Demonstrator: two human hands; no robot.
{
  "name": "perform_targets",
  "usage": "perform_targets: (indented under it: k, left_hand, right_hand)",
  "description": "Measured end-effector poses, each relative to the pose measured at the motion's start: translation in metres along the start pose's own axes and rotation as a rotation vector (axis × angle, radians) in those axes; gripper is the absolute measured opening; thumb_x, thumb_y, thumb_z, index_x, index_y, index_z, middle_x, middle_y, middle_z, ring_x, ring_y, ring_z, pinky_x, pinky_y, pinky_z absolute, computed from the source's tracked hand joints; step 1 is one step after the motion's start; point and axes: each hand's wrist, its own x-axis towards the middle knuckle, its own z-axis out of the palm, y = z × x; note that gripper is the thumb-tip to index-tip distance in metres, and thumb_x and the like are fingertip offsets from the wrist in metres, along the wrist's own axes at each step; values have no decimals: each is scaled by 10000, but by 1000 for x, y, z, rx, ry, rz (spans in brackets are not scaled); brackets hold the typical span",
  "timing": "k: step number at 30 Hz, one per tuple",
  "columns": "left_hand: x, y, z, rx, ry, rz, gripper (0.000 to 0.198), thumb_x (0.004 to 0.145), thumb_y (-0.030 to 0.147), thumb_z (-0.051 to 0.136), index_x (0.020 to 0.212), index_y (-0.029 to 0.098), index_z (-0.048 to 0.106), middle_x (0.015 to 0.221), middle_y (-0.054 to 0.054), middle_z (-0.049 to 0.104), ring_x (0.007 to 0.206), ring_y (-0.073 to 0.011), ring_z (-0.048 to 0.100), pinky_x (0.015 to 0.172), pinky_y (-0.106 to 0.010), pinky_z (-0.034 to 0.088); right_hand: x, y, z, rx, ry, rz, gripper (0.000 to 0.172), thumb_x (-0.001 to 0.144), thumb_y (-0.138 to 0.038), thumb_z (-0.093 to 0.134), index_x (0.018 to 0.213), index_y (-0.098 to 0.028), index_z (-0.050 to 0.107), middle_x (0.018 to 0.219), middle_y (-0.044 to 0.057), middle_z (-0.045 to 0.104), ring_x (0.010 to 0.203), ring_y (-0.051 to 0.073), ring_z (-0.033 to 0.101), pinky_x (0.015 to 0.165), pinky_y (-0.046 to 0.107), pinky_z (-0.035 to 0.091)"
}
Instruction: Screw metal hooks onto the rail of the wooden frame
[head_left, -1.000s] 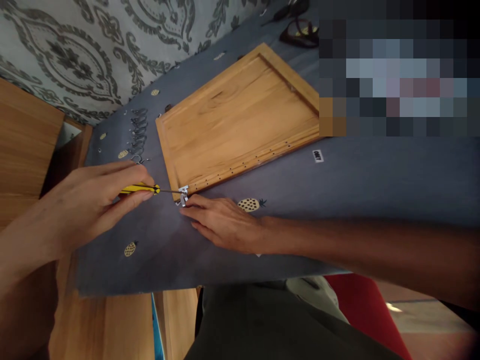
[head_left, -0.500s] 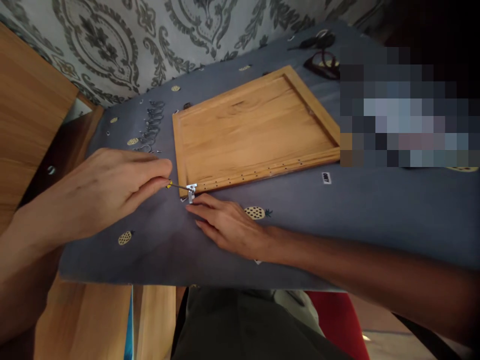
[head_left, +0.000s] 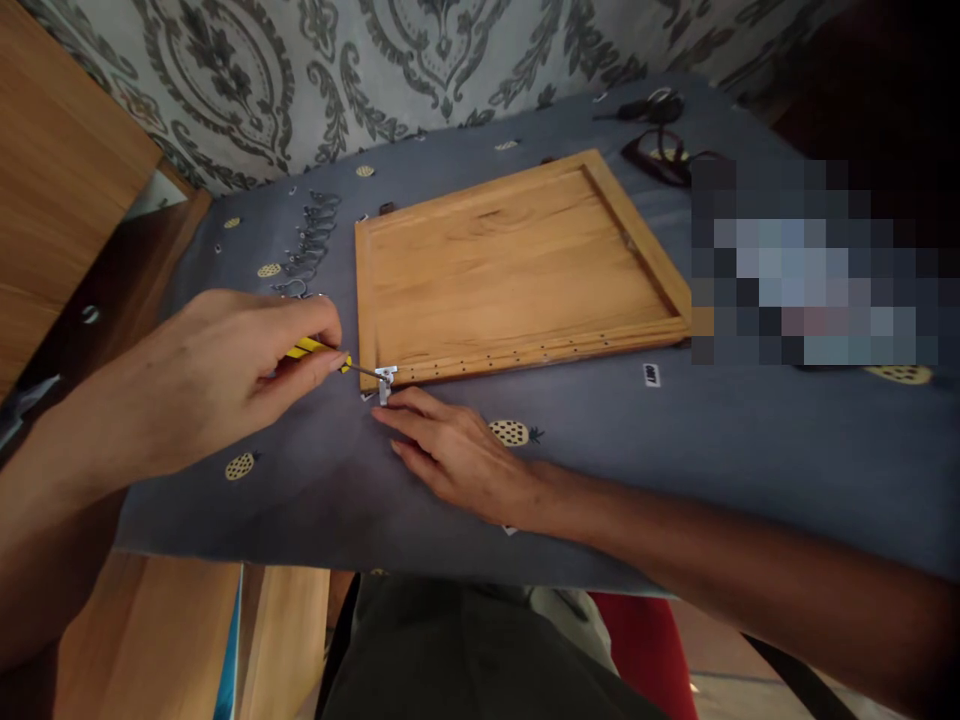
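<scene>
In the head view, my left hand (head_left: 247, 380) is closed around a screwdriver (head_left: 306, 347) with a yellow and black handle. Its thin shaft points right, and the tip meets a small silver metal bracket (head_left: 385, 383). That bracket sits at the near left corner of a framed wooden panel (head_left: 517, 260), which has a row of small dark holes along its near edge. From the other side, the fingertips of my right hand (head_left: 457, 450) hold the bracket's lower end. The exact contact at the screwdriver tip is too small to make out.
A grey tablecloth (head_left: 330, 500) with pineapple prints lies under everything. Several wire loops (head_left: 319, 225) are lined up behind my left hand. Dark glasses (head_left: 660, 155) and a dark object with a ring (head_left: 652, 105) lie at the back right. Wooden furniture (head_left: 67, 170) stands at left.
The fingers of my left hand have lifted and opened somewhat around the screwdriver, so its yellow handle shows more. My right hand stays at the bracket. The camera view has shifted slightly.
</scene>
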Motion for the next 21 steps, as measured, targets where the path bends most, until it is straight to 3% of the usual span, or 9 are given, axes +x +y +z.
perform_targets:
  k: [2,4,9,15,19,21]
  left_hand:
    - [1,-2,-1,177,-147,107,260,882,436,529,790,234,665,506,73,560,387,-89,501,397,-186,247]
    - [2,-3,-2,242,-148,150,301,917,440,460,800,230,641,484,78,531,359,-79,467,389,-171,250]
    - [2,-3,-3,252,-143,148,288,919,442,469,776,237,611,433,95,446,331,-68,402,379,-167,239]
    - [6,-2,-10,333,-302,188,312,955,390,394,706,233,495,509,72,465,424,-88,440,430,-200,285]
    - [8,-10,-12,263,-377,234,280,925,388,480,695,232,522,530,67,490,426,-90,446,443,-204,291]
    - [8,-10,-10,111,-242,147,252,846,405,621,668,234,571,510,71,498,417,-95,443,438,-217,275]
  right_hand:
    - [0,0,0,4,-7,6,370,949,-144,474,1304,-113,575,1262,147,609,1138,246,624,960,432,550]
    - [0,-1,-1,12,-17,13,379,950,-141,472,1312,-91,574,1271,160,608,1145,255,621,963,438,548]
    - [0,-3,-1,7,-30,24,380,951,-143,473,1311,-81,577,1276,166,605,1149,253,617,970,438,540]
    - [1,-2,0,-3,-29,19,346,955,-156,471,1277,-125,592,1255,140,610,1117,232,623,943,416,546]
    - [2,-3,-2,14,-27,18,345,947,-139,473,1270,-117,592,1257,151,611,1119,238,623,948,435,549]
    - [2,-4,-2,10,-33,22,345,946,-138,472,1266,-102,595,1259,162,611,1113,248,629,945,445,552]
